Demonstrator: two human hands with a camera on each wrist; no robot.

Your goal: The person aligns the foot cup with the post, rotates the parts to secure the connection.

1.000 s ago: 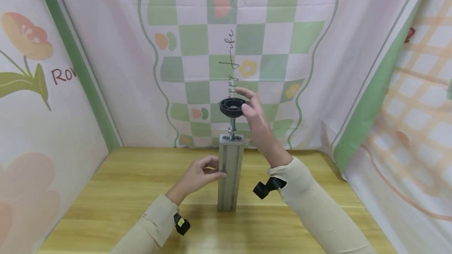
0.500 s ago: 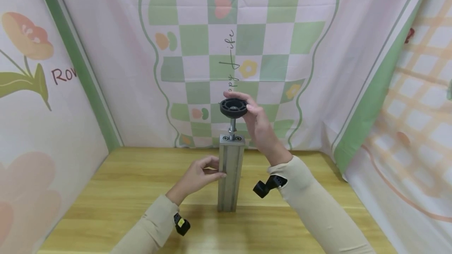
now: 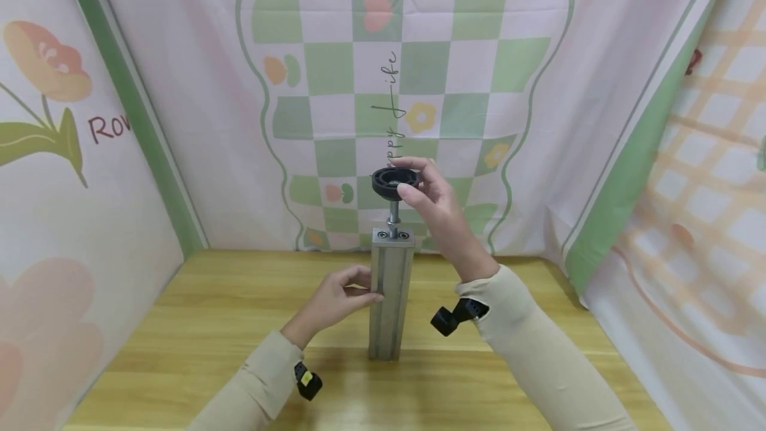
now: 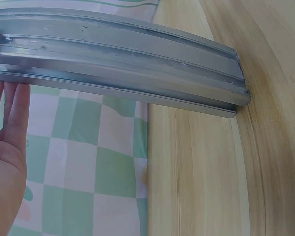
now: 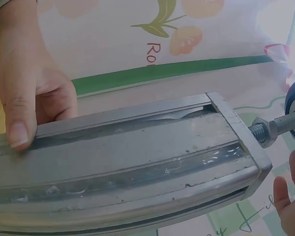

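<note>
On my feed the tabletop carries the metal post, which stands on its narrow end, grooved sides facing out. Toppling is my main worry: the post is tall for its base, so a sideways shove up top could tip it or make its foot skid across the smooth-looking wood.

The right hand is where such a shove would come from. Its fingers are partly closed, thumb at the near rim of the black disc and a forefinger curving behind; how firmly they press I cannot tell. The left hand is the only brace I see. Its fingers pinch the post's left side around mid-height, thumb on the near face, so a hard twist above might turn the post in that light hold.

The black disc sits atop the rod, facing up. I judge that fingers crowding one side of its rim could slip off, or load it crookedly. Below it, the threaded rod could bind if pushed off axis. Smallest of all, the nut sits just above the end plate; if loose, it might turn along with the rod unnoticed.
</note>
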